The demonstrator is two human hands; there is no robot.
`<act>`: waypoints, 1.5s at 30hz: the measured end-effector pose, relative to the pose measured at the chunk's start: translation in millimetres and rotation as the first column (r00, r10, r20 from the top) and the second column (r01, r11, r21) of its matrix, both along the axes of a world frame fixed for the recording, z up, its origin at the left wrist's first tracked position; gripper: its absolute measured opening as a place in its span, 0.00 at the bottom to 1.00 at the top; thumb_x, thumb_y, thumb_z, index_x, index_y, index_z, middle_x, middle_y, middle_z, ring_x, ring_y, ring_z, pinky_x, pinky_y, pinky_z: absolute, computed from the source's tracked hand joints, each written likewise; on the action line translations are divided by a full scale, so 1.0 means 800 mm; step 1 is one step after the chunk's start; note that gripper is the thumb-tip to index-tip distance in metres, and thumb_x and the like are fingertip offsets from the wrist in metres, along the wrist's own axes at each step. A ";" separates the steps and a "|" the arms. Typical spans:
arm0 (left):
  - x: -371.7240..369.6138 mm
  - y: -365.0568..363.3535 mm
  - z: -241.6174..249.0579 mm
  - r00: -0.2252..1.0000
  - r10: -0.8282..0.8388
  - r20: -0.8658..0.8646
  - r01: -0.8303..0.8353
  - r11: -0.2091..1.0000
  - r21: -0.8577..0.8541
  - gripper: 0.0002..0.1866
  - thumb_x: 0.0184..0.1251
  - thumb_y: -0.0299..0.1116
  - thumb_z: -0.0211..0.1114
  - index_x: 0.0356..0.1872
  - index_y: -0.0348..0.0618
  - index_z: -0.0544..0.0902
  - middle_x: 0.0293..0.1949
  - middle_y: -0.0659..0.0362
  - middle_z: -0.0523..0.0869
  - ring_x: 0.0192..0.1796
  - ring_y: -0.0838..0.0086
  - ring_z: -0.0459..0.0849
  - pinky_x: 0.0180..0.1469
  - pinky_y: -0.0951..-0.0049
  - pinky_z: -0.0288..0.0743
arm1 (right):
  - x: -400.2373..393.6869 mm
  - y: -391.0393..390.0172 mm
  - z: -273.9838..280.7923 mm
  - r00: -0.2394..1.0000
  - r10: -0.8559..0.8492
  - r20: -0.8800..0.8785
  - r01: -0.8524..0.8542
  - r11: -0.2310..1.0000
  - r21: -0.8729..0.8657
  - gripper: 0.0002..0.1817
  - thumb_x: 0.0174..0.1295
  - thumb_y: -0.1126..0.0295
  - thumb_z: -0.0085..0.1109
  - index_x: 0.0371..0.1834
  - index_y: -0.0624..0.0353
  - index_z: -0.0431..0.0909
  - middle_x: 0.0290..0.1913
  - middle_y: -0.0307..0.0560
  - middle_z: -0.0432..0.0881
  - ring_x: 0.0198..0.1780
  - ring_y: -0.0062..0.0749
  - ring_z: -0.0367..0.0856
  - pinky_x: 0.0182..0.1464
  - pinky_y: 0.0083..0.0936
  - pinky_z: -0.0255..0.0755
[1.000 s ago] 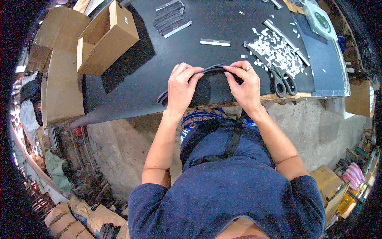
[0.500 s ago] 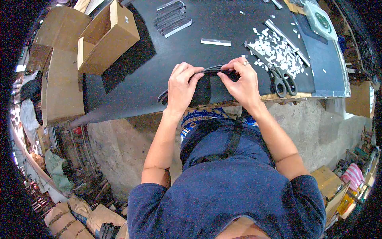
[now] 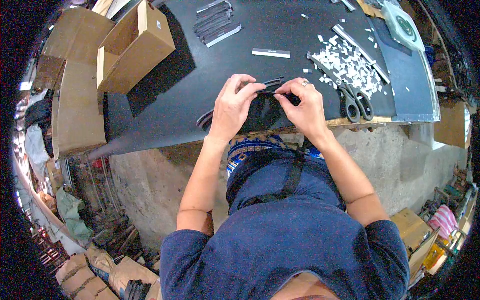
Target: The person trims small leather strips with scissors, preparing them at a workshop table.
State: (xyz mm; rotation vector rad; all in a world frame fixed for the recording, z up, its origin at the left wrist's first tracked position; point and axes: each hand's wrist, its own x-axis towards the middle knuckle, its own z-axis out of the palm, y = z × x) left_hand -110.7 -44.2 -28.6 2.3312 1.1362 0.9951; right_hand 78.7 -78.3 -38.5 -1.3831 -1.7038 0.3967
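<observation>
Several narrow black strips (image 3: 204,120) run under and through my left hand (image 3: 231,107), their far ends (image 3: 274,81) showing past its fingertips. The fingers of this hand are closed on them. Between both hands a single thin black strip (image 3: 270,92) stretches a short way, pinched at its right by thumb and forefinger of my right hand (image 3: 303,102), which wears a ring. Both hands are just above the near edge of the black table top. To the right of my right hand lie black-handled scissors (image 3: 357,106).
Many small white pieces (image 3: 345,65) are scattered at the right beside a long strip (image 3: 361,54). A white label strip (image 3: 271,53) lies ahead, and a stack of dark strips (image 3: 216,22) behind it. An open cardboard box (image 3: 142,52) stands at the left; a clear plastic package (image 3: 402,26) at the far right.
The strips have fanned apart: the ends of the bundle now sit above the fingertips, while a single strip spans the hands. My right hand has shifted slightly, pinching lower.
</observation>
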 end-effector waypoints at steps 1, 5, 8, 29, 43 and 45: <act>0.000 -0.001 0.000 1.000 -0.002 -0.013 0.002 1.000 0.010 0.13 0.55 0.20 0.65 0.43 0.44 0.84 0.43 0.55 0.79 0.44 0.62 0.81 0.45 0.65 0.77 | 0.000 -0.001 0.000 1.000 0.004 0.000 -0.004 1.000 -0.001 0.06 0.48 0.77 0.69 0.30 0.59 0.84 0.34 0.44 0.84 0.40 0.38 0.82 0.44 0.29 0.72; 0.001 -0.002 0.000 0.999 0.009 -0.034 -0.009 1.000 -0.007 0.13 0.55 0.21 0.65 0.41 0.45 0.85 0.42 0.56 0.79 0.41 0.64 0.81 0.44 0.65 0.77 | 0.000 -0.003 -0.002 0.998 0.034 -0.049 -0.033 0.999 0.004 0.06 0.49 0.73 0.70 0.31 0.58 0.84 0.35 0.47 0.82 0.42 0.43 0.80 0.46 0.36 0.71; 0.000 0.000 -0.002 0.999 -0.001 -0.046 0.003 0.999 0.044 0.12 0.55 0.21 0.65 0.40 0.45 0.86 0.41 0.56 0.79 0.39 0.66 0.81 0.43 0.66 0.77 | -0.002 -0.005 0.000 0.995 -0.034 -0.091 0.035 0.999 0.009 0.08 0.50 0.72 0.70 0.34 0.60 0.85 0.35 0.47 0.82 0.43 0.42 0.80 0.47 0.35 0.72; 0.001 -0.001 -0.001 0.997 0.014 -0.070 -0.013 1.000 0.015 0.10 0.54 0.23 0.67 0.38 0.45 0.87 0.39 0.56 0.83 0.46 0.63 0.81 0.47 0.67 0.77 | -0.002 -0.004 0.000 0.992 -0.105 -0.072 0.103 0.994 -0.027 0.11 0.54 0.71 0.68 0.40 0.60 0.86 0.39 0.49 0.82 0.44 0.42 0.78 0.48 0.34 0.71; 0.000 -0.001 0.001 0.998 0.009 -0.069 -0.006 0.999 0.041 0.09 0.54 0.23 0.67 0.37 0.46 0.87 0.39 0.57 0.83 0.45 0.63 0.81 0.47 0.66 0.76 | -0.002 -0.002 0.000 0.992 -0.087 -0.097 0.088 0.996 0.009 0.06 0.57 0.70 0.66 0.34 0.59 0.83 0.36 0.48 0.81 0.43 0.42 0.78 0.46 0.34 0.70; 0.000 -0.001 0.001 0.998 0.008 -0.068 -0.006 0.999 0.038 0.10 0.54 0.23 0.67 0.37 0.46 0.87 0.39 0.57 0.83 0.45 0.63 0.81 0.47 0.66 0.76 | -0.001 0.001 0.000 0.990 -0.082 -0.110 0.085 0.996 0.018 0.05 0.58 0.70 0.65 0.32 0.60 0.82 0.36 0.48 0.81 0.42 0.41 0.78 0.45 0.35 0.69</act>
